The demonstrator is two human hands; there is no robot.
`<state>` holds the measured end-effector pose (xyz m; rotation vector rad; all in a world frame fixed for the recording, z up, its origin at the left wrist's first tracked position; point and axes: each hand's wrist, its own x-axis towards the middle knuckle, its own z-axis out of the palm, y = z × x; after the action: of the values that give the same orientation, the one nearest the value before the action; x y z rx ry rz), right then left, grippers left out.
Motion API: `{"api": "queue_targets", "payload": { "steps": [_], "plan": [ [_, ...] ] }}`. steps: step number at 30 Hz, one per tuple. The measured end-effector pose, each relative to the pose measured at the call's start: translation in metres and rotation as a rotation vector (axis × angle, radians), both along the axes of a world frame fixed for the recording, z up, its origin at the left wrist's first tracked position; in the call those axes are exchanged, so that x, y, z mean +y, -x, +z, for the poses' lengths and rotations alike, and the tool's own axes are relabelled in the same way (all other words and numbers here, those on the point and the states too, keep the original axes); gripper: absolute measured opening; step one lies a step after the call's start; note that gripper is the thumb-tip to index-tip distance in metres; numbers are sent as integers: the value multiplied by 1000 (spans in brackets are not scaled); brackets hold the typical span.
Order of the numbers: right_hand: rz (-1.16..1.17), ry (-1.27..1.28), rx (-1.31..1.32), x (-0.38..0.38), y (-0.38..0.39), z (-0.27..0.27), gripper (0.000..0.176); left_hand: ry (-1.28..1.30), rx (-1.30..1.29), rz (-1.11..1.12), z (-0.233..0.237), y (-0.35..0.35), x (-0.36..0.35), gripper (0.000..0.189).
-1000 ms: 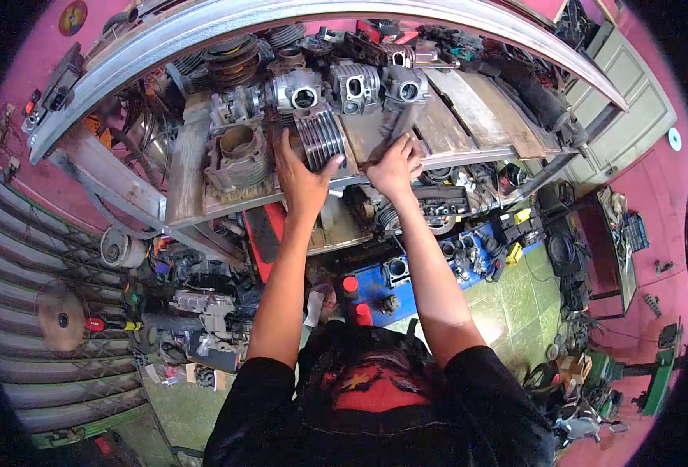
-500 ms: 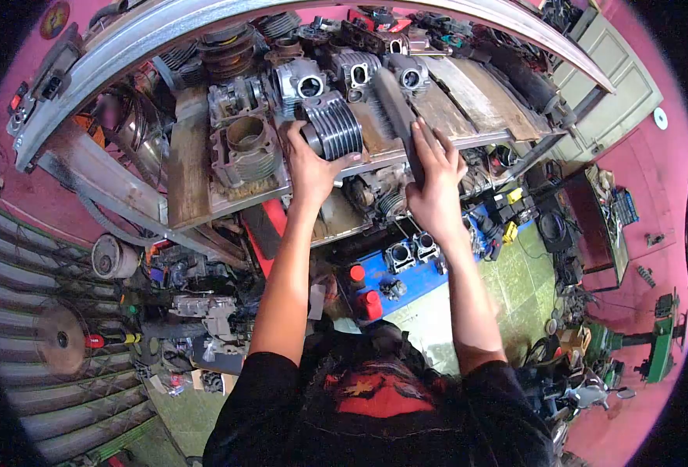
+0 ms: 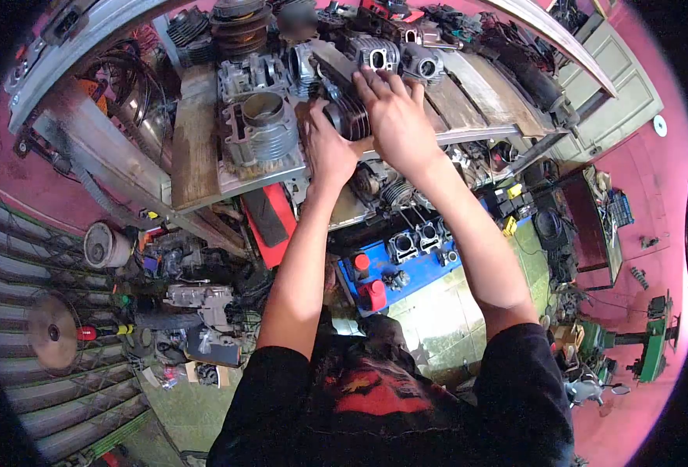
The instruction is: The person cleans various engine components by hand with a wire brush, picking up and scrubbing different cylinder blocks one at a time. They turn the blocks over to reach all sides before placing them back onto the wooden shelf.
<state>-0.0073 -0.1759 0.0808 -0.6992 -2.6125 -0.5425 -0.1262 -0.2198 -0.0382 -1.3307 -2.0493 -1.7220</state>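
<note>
My left hand (image 3: 333, 148) is closed round the near left side of a dark finned engine cylinder (image 3: 356, 121) on the shelf. A long-handled brush (image 3: 333, 61) slants across the cylinder's top, its bristle side turned down toward the fins. Over its near end, my right hand (image 3: 400, 117) is wrapped, covering most of the handle and part of the cylinder. Whether the bristles touch the fins is hard to make out. Left of my left hand stands a larger grey cylinder block (image 3: 262, 128) with its round bore facing up.
Along the shelf (image 3: 196, 156) are cylinder heads (image 3: 376, 56) and other engine parts. A metal beam (image 3: 546, 31) crosses above the shelf. Below, a blue bench (image 3: 418, 284) carries red-capped bottles (image 3: 373, 294) and gaskets or cylinders. A grinding-type disc (image 3: 52, 331) is at left.
My right hand has swung the brush left and over the finned cylinder. The cylinder, gripped by my left hand, appears tilted and partly covered. The view has shifted slightly.
</note>
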Motion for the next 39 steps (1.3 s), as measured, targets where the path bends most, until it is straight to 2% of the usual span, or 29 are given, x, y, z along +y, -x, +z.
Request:
{"api": "queue_targets", "payload": {
  "steps": [4, 6, 8, 10, 11, 14, 16, 19, 21, 22, 24, 28, 29, 32, 35, 38, 39],
  "plan": [
    [27, -24, 6, -48, -53, -4, 80, -15, -22, -11, 2, -3, -2, 109],
    [-6, -40, -44, -65, -80, -9, 68, -16, -12, 3, 1, -3, -2, 110],
    [-22, -62, -62, -61, -85, -10, 67, -17, 1, 20, 0, -2, -2, 112],
    [-43, -82, -77, -56, -80, -11, 67, -6, -41, 1, -4, -3, -2, 111],
    [-35, -91, -44, -46, -65, -9, 67, -18, -109, -13, -5, -1, 2, 126],
    [3, -164, 33, -18, -18, -8, 63, -78, 10, 2, -5, 2, 5, 124],
    [-14, -115, 53, -8, 1, -9, 77, -118, 47, 9, -4, 4, 8, 121],
    [4, -55, 78, -19, -21, -11, 81, -98, 62, 23, -2, 3, 2, 119],
    [-56, -42, 31, -50, -52, -10, 76, -16, 12, 1, 4, 0, -5, 101],
    [-118, -25, -21, -67, -69, -12, 72, -16, 13, 2, 5, -1, -6, 101],
    [-204, 31, -41, -88, -91, -20, 77, -1, -53, -11, 6, -1, -3, 107],
    [-237, 63, 25, -76, -69, -27, 76, -18, -35, -22, 4, -1, -5, 107],
    [-225, -5, 48, -66, -54, -27, 76, -62, 8, 9, -5, 2, 3, 120],
    [-171, 17, 134, -30, -13, -21, 77, -94, 25, 4, -4, 2, 2, 121],
    [-199, 6, 94, -20, -7, -13, 78, -89, 48, 24, -7, 3, 5, 123],
    [-179, -1, 104, -53, -41, -18, 82, -50, 12, 4, -2, 0, -1, 112],
    [-210, 34, 92, -68, -55, -20, 85, -58, 15, 2, -1, 0, -2, 116]
  ]
}}
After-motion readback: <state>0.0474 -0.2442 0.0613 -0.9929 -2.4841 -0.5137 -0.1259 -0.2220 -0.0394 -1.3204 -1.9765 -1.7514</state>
